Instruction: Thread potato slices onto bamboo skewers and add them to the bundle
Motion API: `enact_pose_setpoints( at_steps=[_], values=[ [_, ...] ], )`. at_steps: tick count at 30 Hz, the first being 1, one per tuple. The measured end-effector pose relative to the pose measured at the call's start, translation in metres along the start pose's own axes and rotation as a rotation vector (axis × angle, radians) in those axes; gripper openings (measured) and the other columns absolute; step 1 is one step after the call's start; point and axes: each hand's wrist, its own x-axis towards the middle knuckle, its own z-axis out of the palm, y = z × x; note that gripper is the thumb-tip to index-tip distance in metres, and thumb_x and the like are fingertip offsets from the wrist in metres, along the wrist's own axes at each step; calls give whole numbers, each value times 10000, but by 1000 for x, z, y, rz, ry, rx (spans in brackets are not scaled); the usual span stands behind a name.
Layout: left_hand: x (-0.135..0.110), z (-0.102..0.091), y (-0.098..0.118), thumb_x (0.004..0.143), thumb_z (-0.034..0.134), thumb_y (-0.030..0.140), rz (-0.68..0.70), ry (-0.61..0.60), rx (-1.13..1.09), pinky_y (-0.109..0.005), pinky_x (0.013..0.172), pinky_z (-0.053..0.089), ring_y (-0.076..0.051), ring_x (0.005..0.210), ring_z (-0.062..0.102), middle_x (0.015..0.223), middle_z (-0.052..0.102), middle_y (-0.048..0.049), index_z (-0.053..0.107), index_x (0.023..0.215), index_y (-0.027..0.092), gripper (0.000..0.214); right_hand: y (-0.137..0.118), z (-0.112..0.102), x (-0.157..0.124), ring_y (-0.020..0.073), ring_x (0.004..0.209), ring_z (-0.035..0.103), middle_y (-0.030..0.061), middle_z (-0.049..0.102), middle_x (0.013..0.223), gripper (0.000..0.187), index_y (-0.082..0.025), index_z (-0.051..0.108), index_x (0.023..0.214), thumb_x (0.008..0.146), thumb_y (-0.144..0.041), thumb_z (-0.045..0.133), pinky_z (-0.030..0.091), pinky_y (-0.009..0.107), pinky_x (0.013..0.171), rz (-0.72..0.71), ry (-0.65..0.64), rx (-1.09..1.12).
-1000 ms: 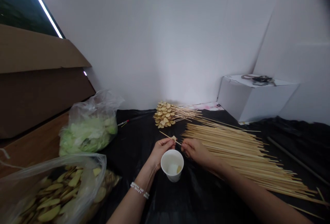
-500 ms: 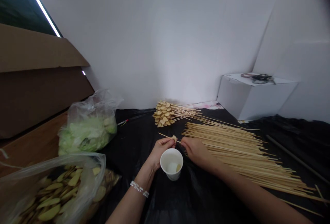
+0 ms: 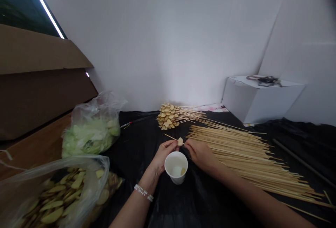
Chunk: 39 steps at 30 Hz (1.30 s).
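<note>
A: How many hands, and what do they hold?
B: 2 hands. L hand (image 3: pixel 165 154) and R hand (image 3: pixel 201 156) both grasp 1 bamboo skewer (image 3: pixel 172 137) w/ 1 pale slice (image 3: pixel 180 141) on it, just beyond 1 white paper cup (image 3: pixel 176 168).
A: What is near?
B: R of R hand, many loose skewers (image 3: pixel 249 161). Ahead, 1 bunch of loaded skewers (image 3: pixel 166 116). L side, 1 plastic bag of green leaves (image 3: pixel 90 139) and 1 plastic bag of yellow slices (image 3: pixel 61 194).

Two hands (image 3: pixel 168 153), one bamboo skewer (image 3: pixel 170 137), one paper cup (image 3: pixel 176 178), two plastic bags (image 3: pixel 90 133)
</note>
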Motion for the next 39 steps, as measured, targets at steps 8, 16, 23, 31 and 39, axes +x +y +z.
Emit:
enact_pose_setpoints(
  at_steps=[8, 16, 23, 31, 39],
  values=[
    [3, -7, 10, 643, 540, -108, -57, 118, -288, -177, 713, 529, -97, 699, 652, 841, 691, -85, 686, 970, 96, 412, 4, -4, 1, 146, 713, 535, 25, 621, 745, 262, -200, 563, 783, 945, -286, 375, 323, 248, 654, 2, 57, 56],
    [0, -6, 9, 509, 381, -183, -50, 39, -299, -190, 793, 529, -121, 847, 674, 921, 693, -75, 617, 1076, 115, 683, 3, -4, 1, 138, 681, 528, 20, 616, 727, 261, -199, 548, 756, 940, -290, 386, 320, 242, 639, -6, 39, 57],
    [3, -9, 8, 676, 463, -137, -112, 58, -384, -240, 842, 534, -179, 965, 665, 1129, 648, -173, 560, 1166, 88, 548, 4, -3, 1, 138, 671, 528, 22, 621, 727, 267, -194, 561, 771, 944, -282, 377, 323, 246, 629, -15, 9, 49],
    [1, -8, 10, 820, 509, -13, -97, 136, -466, -238, 829, 543, -182, 956, 668, 1048, 668, -156, 620, 1078, 90, 299, 4, -2, -1, 142, 689, 540, 24, 633, 748, 256, -198, 573, 780, 942, -279, 392, 320, 248, 628, -15, -17, 21],
    [8, -19, 6, 860, 499, 41, -153, 120, -561, -178, 615, 555, -95, 634, 653, 768, 655, -62, 629, 1018, 106, 215, 0, 0, -3, 136, 713, 555, 26, 639, 777, 247, -190, 566, 793, 948, -270, 391, 330, 241, 645, -38, -42, 5]
  ],
)
